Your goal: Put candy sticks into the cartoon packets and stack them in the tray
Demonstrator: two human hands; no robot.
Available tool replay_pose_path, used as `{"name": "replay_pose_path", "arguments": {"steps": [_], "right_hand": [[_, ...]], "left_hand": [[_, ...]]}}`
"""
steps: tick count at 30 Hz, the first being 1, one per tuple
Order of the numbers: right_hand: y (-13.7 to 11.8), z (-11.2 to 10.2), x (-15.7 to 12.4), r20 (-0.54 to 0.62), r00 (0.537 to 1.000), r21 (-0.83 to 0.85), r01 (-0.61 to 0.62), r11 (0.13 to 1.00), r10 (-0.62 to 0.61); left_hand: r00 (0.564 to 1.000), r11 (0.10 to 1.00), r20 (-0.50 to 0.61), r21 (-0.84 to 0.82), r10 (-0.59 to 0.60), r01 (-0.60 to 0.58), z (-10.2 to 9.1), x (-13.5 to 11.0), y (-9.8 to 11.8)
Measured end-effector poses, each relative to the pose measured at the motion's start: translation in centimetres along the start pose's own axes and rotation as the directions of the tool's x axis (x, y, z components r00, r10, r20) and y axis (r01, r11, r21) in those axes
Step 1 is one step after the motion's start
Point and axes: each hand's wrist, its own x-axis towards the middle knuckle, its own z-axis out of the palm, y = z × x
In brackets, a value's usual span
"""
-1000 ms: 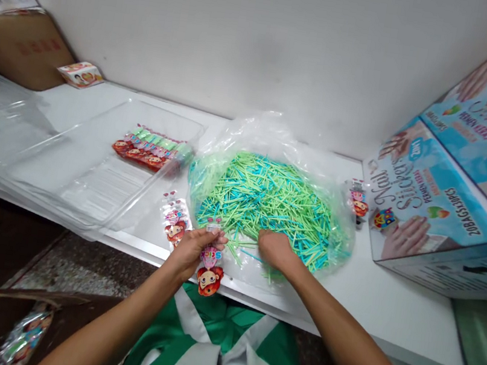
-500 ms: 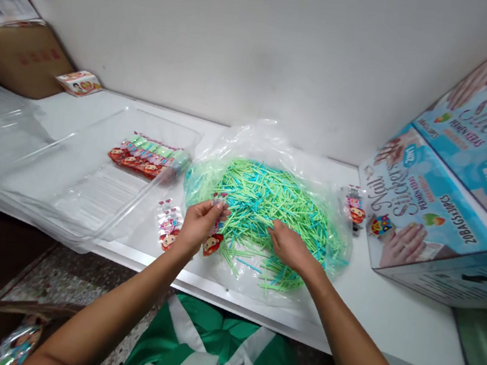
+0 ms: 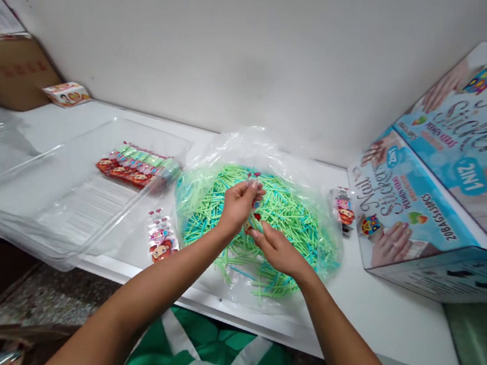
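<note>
My left hand (image 3: pixel 238 207) pinches a small clear printed packet (image 3: pixel 257 205), which is partly hidden by the fingers. My right hand (image 3: pixel 278 250) is closed at the packet's lower end, its fingertips gripping what look like a few light green sticks (image 3: pixel 259 226); the exact hold is partly hidden. Beneath both hands lies a big heap of thin green and blue plastic sticks (image 3: pixel 307 216) in an opened clear bag (image 3: pixel 249 141). Another printed packet with a red-haired cartoon figure (image 3: pixel 161 242) lies flat to the left of the bag.
On the left is a clear plastic tray (image 3: pixel 79 237) with a row of filled packets (image 3: pixel 136 166). More packets (image 3: pixel 344 208) lie right of the bag, beside blue printed boxes (image 3: pixel 423 203). A cardboard box (image 3: pixel 8 71) and a small carton (image 3: pixel 67 94) stand at the back left.
My left hand has moved right and up with the packet, over the stick heap. My right hand has shifted left from the heap, and the two hands now meet at the packet.
</note>
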Motion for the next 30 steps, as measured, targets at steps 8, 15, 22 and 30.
{"name": "replay_pose_path", "arguments": {"steps": [8, 15, 22, 30], "right_hand": [[0.0, 0.5, 1.2, -0.109, 0.992, 0.394, -0.019, 0.919, 0.067], [-2.1, 3.2, 3.4, -0.44, 0.823, 0.813, 0.196, 0.548, 0.359], [-2.5, 7.2, 2.6, -0.431, 0.838, 0.624, 0.009, 0.782, 0.334], [-1.1, 3.0, -0.3, -0.09, 0.99, -0.115, -0.121, 0.986, 0.111]], "left_hand": [[0.993, 0.998, -0.101, -0.006, 0.055, -0.056, 0.7, 0.9, -0.2], [0.935, 0.997, -0.355, -0.065, 0.003, -0.028, 0.3, -2.8, -2.4], [0.916, 0.985, -0.385, -0.167, -0.114, 0.053, 0.3, -3.9, -2.5], [0.985, 0.988, -0.152, 0.146, 0.079, -0.057, -2.9, -2.5, 0.2]]}}
